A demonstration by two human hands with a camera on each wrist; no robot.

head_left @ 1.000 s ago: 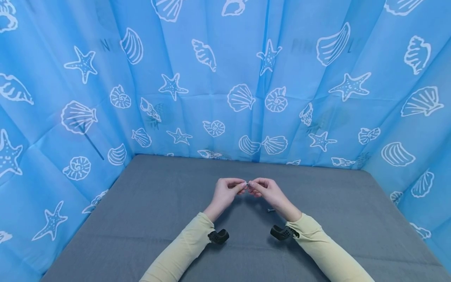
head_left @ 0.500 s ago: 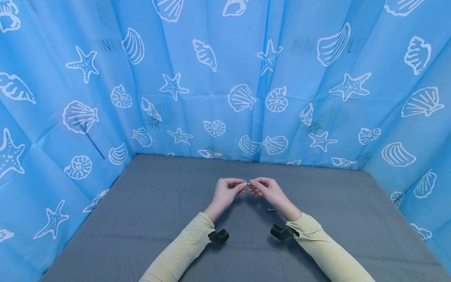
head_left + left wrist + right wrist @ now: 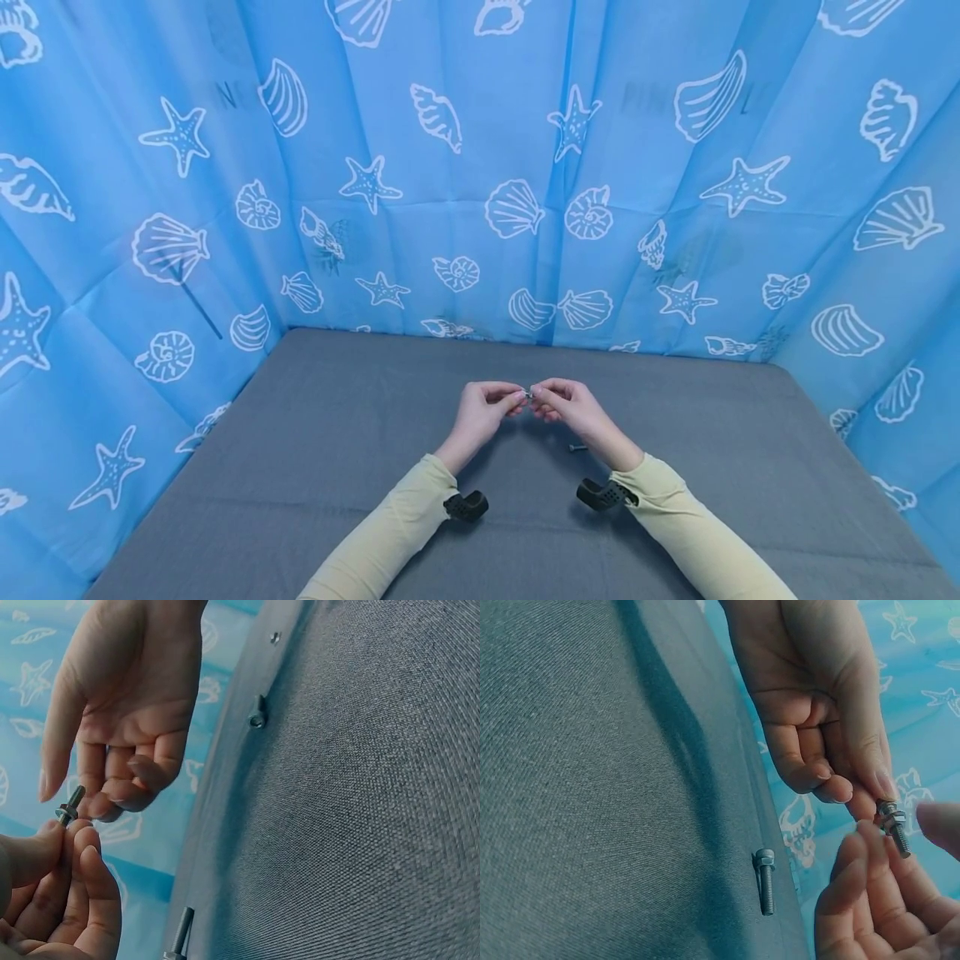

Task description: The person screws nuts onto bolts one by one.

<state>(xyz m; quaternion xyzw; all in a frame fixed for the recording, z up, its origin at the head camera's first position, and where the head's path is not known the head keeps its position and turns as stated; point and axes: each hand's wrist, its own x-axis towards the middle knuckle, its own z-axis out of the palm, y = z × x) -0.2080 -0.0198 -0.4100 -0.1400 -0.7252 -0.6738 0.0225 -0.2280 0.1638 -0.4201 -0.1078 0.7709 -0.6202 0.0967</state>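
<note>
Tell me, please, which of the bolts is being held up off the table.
It is the bolt pinched in the left hand, with a nut on its shank; the other bolts in view lie on the grey tabletop.

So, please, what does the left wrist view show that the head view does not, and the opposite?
Only left wrist: a small nut and a second loose bolt on the grey cloth.
Only head: black wrist cameras and the right sleeve.
Both: the left hand pinching a bolt, the right hand, one loose bolt, the shell-print curtain and that cloth.
</note>
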